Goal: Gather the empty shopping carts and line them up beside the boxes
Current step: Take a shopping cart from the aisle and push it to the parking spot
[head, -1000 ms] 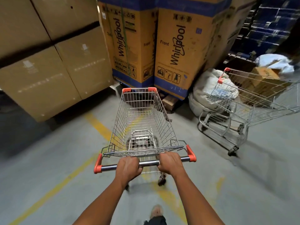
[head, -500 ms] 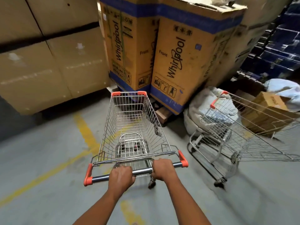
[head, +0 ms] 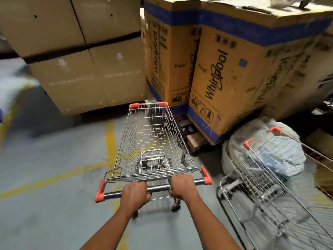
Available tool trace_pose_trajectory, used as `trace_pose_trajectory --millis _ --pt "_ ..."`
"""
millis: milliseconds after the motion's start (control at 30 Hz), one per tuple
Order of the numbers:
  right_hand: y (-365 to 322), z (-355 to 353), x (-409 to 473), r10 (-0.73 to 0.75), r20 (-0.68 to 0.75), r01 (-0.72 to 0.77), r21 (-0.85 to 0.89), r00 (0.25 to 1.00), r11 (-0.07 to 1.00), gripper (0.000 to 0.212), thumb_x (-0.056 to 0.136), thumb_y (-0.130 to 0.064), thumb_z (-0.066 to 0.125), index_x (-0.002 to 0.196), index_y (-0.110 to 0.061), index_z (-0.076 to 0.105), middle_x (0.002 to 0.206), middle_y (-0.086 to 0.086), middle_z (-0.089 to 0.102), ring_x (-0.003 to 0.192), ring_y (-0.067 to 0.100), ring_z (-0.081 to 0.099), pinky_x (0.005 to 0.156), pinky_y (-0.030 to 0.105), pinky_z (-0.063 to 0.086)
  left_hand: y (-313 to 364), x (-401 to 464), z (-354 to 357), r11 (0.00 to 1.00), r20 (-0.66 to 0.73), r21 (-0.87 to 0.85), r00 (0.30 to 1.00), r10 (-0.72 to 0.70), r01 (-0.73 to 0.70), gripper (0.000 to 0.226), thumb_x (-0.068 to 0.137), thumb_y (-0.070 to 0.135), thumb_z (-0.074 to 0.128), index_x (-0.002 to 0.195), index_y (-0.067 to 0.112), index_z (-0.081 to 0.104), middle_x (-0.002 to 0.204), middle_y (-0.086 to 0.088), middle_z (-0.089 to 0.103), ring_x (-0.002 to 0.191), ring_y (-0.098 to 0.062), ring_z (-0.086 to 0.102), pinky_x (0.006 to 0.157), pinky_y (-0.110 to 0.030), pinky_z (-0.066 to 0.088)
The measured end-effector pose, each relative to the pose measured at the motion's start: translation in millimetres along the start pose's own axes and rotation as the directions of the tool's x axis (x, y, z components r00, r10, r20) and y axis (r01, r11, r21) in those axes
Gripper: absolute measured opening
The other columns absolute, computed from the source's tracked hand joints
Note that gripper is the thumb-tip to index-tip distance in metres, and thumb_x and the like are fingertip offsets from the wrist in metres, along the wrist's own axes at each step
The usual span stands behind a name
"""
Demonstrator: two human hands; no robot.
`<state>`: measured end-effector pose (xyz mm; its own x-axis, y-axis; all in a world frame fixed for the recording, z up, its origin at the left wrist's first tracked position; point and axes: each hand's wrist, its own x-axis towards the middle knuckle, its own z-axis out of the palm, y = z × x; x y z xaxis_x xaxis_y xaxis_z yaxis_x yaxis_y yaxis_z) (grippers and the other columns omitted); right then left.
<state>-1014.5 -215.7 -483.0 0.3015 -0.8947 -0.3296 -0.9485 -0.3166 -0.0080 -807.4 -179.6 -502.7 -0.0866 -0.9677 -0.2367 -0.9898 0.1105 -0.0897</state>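
Left hand, right hand both grasping cart handle; basket at 12 o'clock, nosing Whirlpool boxes; second cart at 3 o'clock.

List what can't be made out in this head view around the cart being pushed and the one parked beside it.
- Pushed cart: front wheels hidden under its own basket.
- Handle bar: parts covered by the left hand and right hand.
- Parked cart: rear end and handle cut off by the right and bottom edges; motion-blurred.
- White sack: contents unseen, partly behind the parked cart.
- Small print on the Whirlpool boxes: too blurred.
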Motion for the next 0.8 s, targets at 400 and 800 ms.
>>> trace_pose_trajectory --millis 400,800 --pt "104 0 36 -0.152 -0.071 0.148 -0.051 0.986 0.988 0.026 0.091 -0.041 0.06 0.106 -0.02 0.067 0.103 0.006 0.071 0.094 0.03 0.069 0.079 0.037 0.052 87 53 -26 0.995 0.017 0.003 0.994 -0.104 0.104 0.034 0.083 0.045 0.046 0.096 0.022 0.067 0.089 -0.002 0.073 0.083 -0.025 0.07 0.07 -0.032 0.05" --pt "219 -45 134 -0.13 -0.044 0.125 -0.096 0.991 0.987 0.023 0.087 -0.042 0.061 0.1 -0.023 0.068 0.096 0.001 0.073 0.089 0.025 0.07 0.075 0.036 0.053 148 193 -65 0.992 0.018 -0.078 0.995 -0.099 0.1 0.032 0.087 0.041 0.052 0.1 0.019 0.07 0.097 -0.004 0.073 0.093 -0.028 0.069 0.078 -0.033 0.05"
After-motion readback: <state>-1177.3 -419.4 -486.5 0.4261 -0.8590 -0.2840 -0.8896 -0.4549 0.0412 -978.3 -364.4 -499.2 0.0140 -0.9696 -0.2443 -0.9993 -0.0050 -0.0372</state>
